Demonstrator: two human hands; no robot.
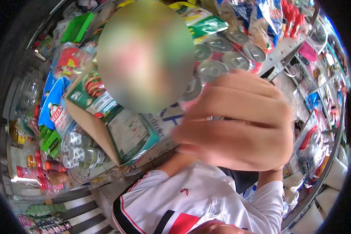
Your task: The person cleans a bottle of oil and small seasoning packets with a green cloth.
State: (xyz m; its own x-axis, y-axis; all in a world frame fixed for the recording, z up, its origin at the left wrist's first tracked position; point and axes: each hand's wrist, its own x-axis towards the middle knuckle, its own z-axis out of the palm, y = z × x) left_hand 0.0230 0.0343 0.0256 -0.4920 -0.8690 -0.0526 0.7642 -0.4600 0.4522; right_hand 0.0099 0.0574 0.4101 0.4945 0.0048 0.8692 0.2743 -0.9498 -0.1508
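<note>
My right hand is large and close to the camera, its fingers curled and smeared by motion. Whatever it may hold is hidden. My left forearm comes out of a white sleeve and passes behind that hand, so its fingers do not show. Just beyond the right hand stand several red drink cans with silver tops. To the left, a green printed food packet lies against an open cardboard box. A blurred oval covers the upper middle of the view.
Blue and white bags, a bright green tray and clear bottles crowd the left. Red-topped bottles stand lower left. A metal rack with packaged goods runs along the right. More bags lie at the top.
</note>
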